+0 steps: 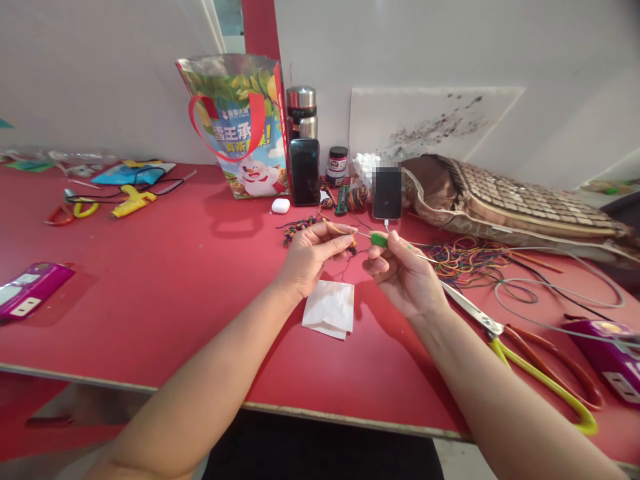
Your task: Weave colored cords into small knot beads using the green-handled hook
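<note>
My left hand [313,257] is raised over the red table [165,280] with its fingers pinched on thin orange cord [336,230] and a small dark knot. Close to its right, my right hand [403,273] is closed on a small tool with a green handle [379,240], whose thin tip points toward the left fingers. A folded white paper [329,308] lies on the table just below both hands. A braided multicoloured cord [300,227] trails behind the left hand.
Red-and-yellow scissors [540,353] lie right of my right wrist, by a tangle of coloured cords [465,257] and a grey cable [560,293]. Behind stand a printed bag [240,127], flask [301,110], two phones [305,171], a small jar [338,163]. A glue gun [130,200] lies far left.
</note>
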{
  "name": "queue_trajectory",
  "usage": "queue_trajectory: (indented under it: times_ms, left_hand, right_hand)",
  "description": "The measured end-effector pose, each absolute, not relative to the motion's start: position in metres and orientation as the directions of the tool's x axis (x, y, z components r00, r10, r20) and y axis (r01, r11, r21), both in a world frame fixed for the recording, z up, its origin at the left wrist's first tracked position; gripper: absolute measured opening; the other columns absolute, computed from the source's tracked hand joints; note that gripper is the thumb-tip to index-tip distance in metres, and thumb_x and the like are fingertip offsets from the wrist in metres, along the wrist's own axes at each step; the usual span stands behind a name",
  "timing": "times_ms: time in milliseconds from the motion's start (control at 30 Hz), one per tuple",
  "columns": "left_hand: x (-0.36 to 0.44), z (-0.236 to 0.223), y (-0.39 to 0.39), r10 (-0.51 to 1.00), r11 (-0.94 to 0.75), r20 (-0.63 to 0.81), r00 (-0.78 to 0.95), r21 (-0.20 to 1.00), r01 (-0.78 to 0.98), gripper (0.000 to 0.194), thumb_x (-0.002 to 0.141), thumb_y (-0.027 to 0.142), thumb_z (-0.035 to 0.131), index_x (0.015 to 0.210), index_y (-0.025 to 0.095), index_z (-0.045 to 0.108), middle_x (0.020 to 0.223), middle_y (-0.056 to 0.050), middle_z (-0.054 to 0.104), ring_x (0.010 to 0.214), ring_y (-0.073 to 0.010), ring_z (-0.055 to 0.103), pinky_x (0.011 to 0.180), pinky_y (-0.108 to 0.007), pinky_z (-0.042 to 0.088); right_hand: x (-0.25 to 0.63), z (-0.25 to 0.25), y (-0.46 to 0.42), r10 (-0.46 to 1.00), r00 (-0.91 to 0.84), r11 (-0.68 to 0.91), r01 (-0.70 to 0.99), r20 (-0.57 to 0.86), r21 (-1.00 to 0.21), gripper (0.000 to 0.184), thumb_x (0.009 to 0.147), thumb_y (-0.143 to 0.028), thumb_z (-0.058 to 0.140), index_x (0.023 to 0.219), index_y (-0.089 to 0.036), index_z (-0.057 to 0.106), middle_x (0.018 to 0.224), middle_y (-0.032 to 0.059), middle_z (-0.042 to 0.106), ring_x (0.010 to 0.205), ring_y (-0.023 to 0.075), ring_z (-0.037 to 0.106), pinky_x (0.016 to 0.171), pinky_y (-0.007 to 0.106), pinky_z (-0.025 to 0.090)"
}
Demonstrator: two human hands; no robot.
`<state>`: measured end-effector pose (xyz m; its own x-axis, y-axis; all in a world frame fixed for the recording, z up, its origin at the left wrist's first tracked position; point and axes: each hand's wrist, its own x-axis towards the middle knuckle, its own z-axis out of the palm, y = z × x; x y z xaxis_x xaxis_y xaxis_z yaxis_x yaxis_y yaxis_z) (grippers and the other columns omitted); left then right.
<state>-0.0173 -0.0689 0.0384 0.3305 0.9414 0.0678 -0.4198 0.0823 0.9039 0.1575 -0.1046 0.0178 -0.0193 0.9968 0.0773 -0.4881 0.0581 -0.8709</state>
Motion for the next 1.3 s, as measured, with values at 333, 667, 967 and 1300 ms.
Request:
queue_trajectory:
  times_ms: [333, 667, 967, 1300]
  left_hand:
    - [-0.018, 0.038, -0.068, 0.955, 0.1, 0.026, 0.294, 0.908, -0.406, 0.022, 0.069, 0.026, 0.091, 0.084, 0.017, 0.077, 0.077, -0.002, 0.075, 0.067, -0.0121, 0.067, 0.069, -0.029, 0.055]
    - [-0.019, 0.043, -0.069, 0.968, 0.063, 0.044, 0.246, 0.909, -0.411, 0.024, 0.064, 0.029, 0.093, 0.08, 0.017, 0.079, 0.076, -0.001, 0.076, 0.062, -0.0104, 0.065, 0.067, -0.028, 0.055]
    - [-0.02, 0.042, -0.067, 0.971, 0.011, 0.086, 0.222, 0.916, -0.4, 0.022, 0.066, 0.029, 0.093, 0.08, 0.018, 0.079, 0.075, -0.002, 0.076, 0.065, -0.0118, 0.067, 0.066, -0.027, 0.055]
    - [-0.021, 0.039, -0.065, 0.969, -0.035, 0.119, 0.215, 0.932, -0.36, 0.021, 0.069, 0.03, 0.09, 0.082, 0.017, 0.08, 0.077, -0.003, 0.076, 0.066, -0.0126, 0.067, 0.067, -0.028, 0.054]
  right_hand:
    - [0.159, 0.024, -0.108, 0.996, 0.003, 0.074, -0.495, 0.084, -0.866, 0.02, 0.09, -0.043, 0.078, 0.092, -0.023, 0.079, 0.072, 0.0018, 0.076, 0.055, 0.0127, 0.059, 0.057, 0.029, 0.052]
    - [0.16, 0.028, -0.109, 0.995, 0.021, 0.094, -0.529, 0.097, -0.844, 0.017, 0.083, -0.037, 0.085, 0.091, -0.022, 0.084, 0.069, 0.0014, 0.076, 0.051, 0.0097, 0.058, 0.053, 0.025, 0.05]
    - [0.159, 0.031, -0.11, 0.994, 0.058, 0.105, -0.527, 0.088, -0.843, 0.017, 0.078, -0.034, 0.085, 0.089, -0.022, 0.087, 0.067, 0.002, 0.076, 0.05, 0.0094, 0.056, 0.051, 0.025, 0.047]
    - [0.158, 0.035, -0.111, 0.991, 0.092, 0.134, -0.492, 0.101, -0.86, 0.016, 0.079, -0.031, 0.082, 0.088, -0.019, 0.087, 0.063, 0.0027, 0.073, 0.048, 0.0088, 0.054, 0.05, 0.025, 0.045]
